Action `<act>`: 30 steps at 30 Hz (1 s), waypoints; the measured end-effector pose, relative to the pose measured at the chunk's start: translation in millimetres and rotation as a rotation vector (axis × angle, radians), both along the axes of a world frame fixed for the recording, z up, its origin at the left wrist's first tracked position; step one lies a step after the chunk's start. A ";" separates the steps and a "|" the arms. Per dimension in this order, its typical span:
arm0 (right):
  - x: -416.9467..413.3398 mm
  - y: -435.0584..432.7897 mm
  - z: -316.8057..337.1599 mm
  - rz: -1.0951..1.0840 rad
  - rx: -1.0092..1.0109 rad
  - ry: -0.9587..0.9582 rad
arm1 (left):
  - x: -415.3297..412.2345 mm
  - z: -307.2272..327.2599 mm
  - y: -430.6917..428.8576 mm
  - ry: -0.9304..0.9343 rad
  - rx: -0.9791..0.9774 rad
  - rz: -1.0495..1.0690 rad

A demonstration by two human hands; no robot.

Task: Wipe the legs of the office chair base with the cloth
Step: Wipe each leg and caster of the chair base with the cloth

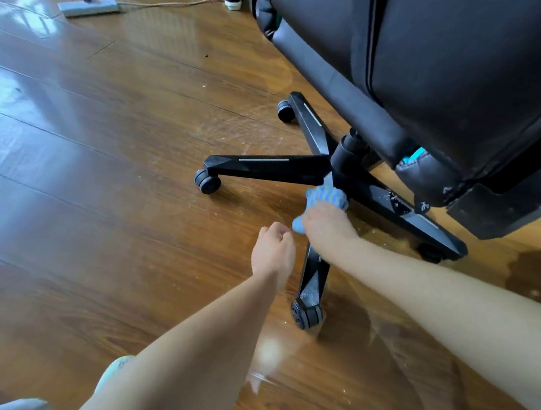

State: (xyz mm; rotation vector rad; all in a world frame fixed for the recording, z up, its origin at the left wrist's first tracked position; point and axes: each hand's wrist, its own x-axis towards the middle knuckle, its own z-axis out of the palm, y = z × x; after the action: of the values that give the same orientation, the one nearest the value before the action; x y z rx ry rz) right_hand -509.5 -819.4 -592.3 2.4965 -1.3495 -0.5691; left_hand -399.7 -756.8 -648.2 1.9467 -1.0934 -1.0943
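Observation:
The black five-star chair base (266, 165) stands on the wood floor under the black seat (454, 73). My right hand (324, 224) is shut on a blue striped cloth (327, 195) and presses it on the near leg (313, 280), close to the hub (348, 154). My left hand (273, 249) hovers just left of that leg, fingers curled in a loose fist with nothing in it. The leg to the right (424, 223) shows white dust specks. The cloth's lower part is hidden under my right hand.
Casters (207, 181) (307, 314) (285, 109) sit at the leg ends. A grey power strip (88, 7) with a cord lies far left on the floor. Someone's foot (232, 3) stands behind the chair. A wet patch (534, 273) darkens the floor at right.

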 end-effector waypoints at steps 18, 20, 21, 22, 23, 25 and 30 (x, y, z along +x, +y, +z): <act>10.1 -41.3 2.0 -0.072 -0.031 0.085 | -8.9 -13.0 -16.8 0.006 0.013 -0.036; 13.4 -26.5 -4.2 -0.018 0.032 0.083 | -8.7 -13.7 -19.0 0.031 0.019 -0.006; 11.8 -22.0 -5.7 0.005 0.047 0.080 | -8.6 -13.5 -20.9 0.041 0.022 0.005; 8.1 -20.6 -6.6 0.003 0.052 0.064 | -8.7 -13.6 -20.8 0.046 0.025 0.011; 2.8 -23.9 -5.3 -0.017 0.039 0.033 | -9.1 -13.7 -21.4 0.047 0.026 0.010; -9.6 -39.1 -4.4 -0.043 -0.025 -0.017 | -9.7 -15.3 -21.1 0.045 0.029 0.004; -19.4 -59.2 -19.8 -0.100 -0.056 -0.091 | -6.2 -15.6 -18.7 0.036 0.048 0.014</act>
State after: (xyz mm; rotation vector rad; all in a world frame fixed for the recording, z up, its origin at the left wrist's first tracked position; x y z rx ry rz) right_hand -529.0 -878.6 -612.0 2.4484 -1.5097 -0.4359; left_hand -405.9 -775.4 -663.8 1.9605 -1.0421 -1.1536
